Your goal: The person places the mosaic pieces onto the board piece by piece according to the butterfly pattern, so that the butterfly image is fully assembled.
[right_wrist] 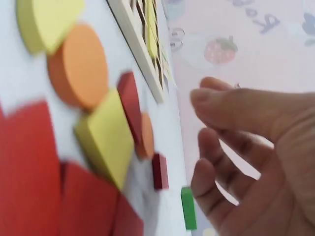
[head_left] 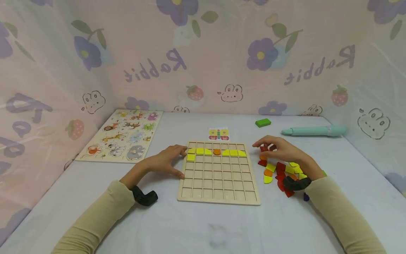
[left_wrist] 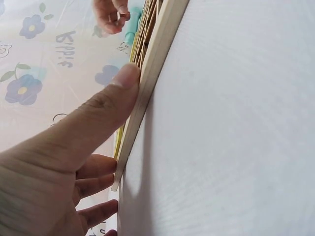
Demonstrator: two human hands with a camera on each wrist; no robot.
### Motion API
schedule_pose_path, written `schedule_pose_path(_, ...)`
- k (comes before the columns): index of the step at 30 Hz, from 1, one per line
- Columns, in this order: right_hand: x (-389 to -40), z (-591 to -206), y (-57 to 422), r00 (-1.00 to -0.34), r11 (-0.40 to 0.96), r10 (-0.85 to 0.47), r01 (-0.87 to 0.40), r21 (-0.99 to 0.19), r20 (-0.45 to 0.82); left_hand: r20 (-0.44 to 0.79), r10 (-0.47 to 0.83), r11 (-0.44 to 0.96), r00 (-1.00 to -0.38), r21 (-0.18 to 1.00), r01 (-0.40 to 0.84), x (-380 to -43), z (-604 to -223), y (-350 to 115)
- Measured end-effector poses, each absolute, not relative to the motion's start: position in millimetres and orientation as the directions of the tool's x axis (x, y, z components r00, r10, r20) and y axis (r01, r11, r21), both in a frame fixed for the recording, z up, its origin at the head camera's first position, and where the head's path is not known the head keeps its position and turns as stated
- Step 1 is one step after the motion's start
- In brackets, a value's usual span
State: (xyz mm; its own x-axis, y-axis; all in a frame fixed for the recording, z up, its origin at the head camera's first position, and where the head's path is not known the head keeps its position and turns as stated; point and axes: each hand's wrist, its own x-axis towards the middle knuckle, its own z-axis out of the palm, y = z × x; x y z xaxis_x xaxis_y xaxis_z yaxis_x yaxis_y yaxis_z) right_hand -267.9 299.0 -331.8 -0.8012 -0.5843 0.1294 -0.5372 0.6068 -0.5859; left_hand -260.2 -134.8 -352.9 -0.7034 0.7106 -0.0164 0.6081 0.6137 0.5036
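A wooden grid board (head_left: 207, 183) lies flat in the middle of the table. Along one row near its far edge sit yellow pieces (head_left: 233, 152) and an orange round piece (head_left: 217, 152), with a yellow square (head_left: 191, 157) below at the left. My left hand (head_left: 165, 160) touches the board's left edge, thumb and fingers spread along it. To the right of the board, my right hand (head_left: 279, 148) hovers over a loose pile of red pieces (head_left: 281, 166), yellow and orange ones. Its fingers are loosely bent, and the right wrist view shows nothing between them.
A small pattern card (head_left: 219, 134) lies beyond the board. An animal puzzle board (head_left: 127, 132) is at the back left. A green block (head_left: 263, 122) and a mint-coloured pen-like stick (head_left: 314, 131) lie at the back right. Printed fabric (head_left: 209, 70) walls surround the table.
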Motion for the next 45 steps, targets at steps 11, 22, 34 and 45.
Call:
schedule_pose_path(11, -279, -346, 322, -0.772, 0.634, -0.635, -0.498, -0.591, -0.031, -0.018, 0.705, 0.617, -0.709, 0.51, 0.6, -260, -354, -135)
schedule_pose_path(22, -277, -346, 319, -0.829, 0.69, -0.559, -0.472, -0.548, 0.011, -0.014, 0.71, 0.615, -0.704, 0.498, 0.611, -260, -352, -134)
schedule_pose_path(34, -275, -325, 233, -0.847, 0.647, -0.478, -0.519, -0.558, 0.232, -0.021, 0.704, 0.623, -0.71, 0.499, 0.602, -261, -353, -136)
schedule_pose_path(45, -270, -330, 126, -0.774, 0.555, -0.572, -0.609, -0.567, 0.271, -0.033, 0.695, 0.631, -0.718, 0.506, 0.588, -259, -351, -135)
